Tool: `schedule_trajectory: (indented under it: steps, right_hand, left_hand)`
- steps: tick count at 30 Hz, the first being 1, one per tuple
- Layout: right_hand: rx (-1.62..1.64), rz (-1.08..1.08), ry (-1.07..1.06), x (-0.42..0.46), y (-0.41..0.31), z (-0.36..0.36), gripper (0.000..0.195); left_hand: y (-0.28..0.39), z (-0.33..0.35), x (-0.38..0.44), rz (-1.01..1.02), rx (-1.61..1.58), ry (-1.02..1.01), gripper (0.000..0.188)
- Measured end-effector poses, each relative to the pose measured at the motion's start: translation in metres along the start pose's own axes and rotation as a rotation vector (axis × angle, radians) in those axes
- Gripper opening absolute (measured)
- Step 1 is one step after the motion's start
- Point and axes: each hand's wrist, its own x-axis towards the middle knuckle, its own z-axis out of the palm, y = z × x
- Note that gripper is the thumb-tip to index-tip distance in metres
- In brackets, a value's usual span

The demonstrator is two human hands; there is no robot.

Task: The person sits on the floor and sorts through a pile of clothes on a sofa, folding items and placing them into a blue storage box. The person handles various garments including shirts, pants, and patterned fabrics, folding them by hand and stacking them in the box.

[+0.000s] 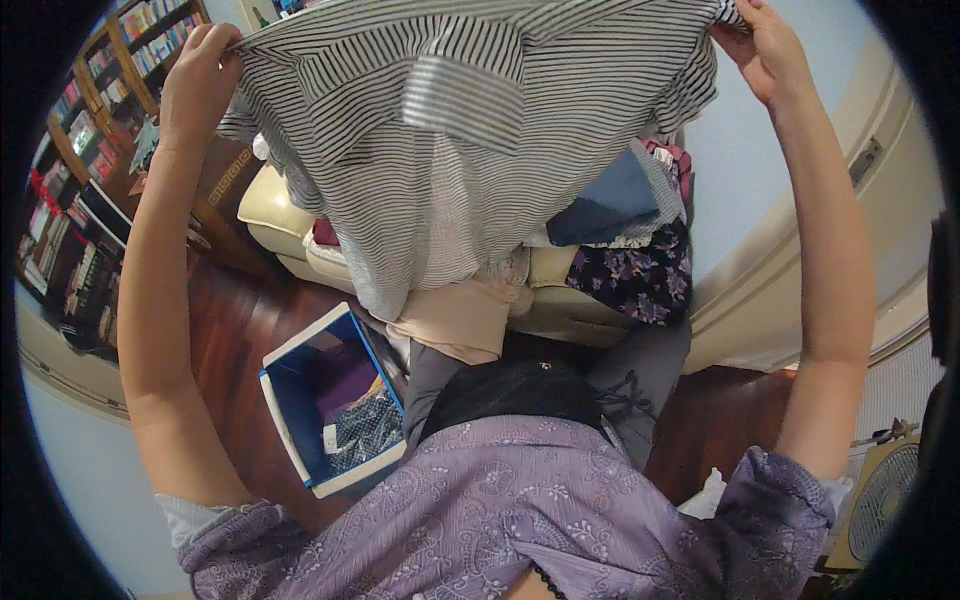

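Observation:
A black-and-white striped garment [570,112] hangs spread wide between my raised hands. My left hand [199,79] pinches its edge at the upper left. At the upper right, my right hand [765,52] grips the opposite edge. A striped flap in the middle, perhaps a cuff or pocket, looks blurred. The lower part of the cloth narrows and drapes down near a folded beige cloth [457,315], which lies by my lap. Behind the garment, much of a cream sofa [277,202] is hidden.
Folded clothes, including a dark blue piece [607,202] and a black floral one [637,277], are piled on the sofa's right. A blue storage box [285,435] with clothes stands on the wooden floor [232,322]. Bookshelves [105,97] line the left; a box fan [885,495] stands right.

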Motion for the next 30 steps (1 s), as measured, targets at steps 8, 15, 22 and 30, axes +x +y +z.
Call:
schedule_trajectory:
  steps: [8, 15, 22, 30]
  right_hand:
    - [0.278, -0.006, -0.139, 0.027, -0.024, -0.008, 0.026]
    - [-0.746, -0.249, -0.796, -0.031, -0.055, -0.037, 0.041]
    - [-1.046, 0.211, -1.229, -0.121, -0.068, -0.073, 0.027]
    - [-0.438, 0.131, -0.390, -0.036, 0.003, -0.089, 0.030]
  left_hand:
    - [-0.026, -0.005, 0.030, -0.434, -0.077, -0.009, 0.025]
    - [-0.043, -0.036, 0.007, -0.142, -0.434, -0.094, 0.019]
    - [0.012, -0.116, -0.063, 0.332, -0.504, -0.288, 0.073]
    - [0.012, -0.046, -0.017, -0.053, -0.460, -0.243, 0.011]
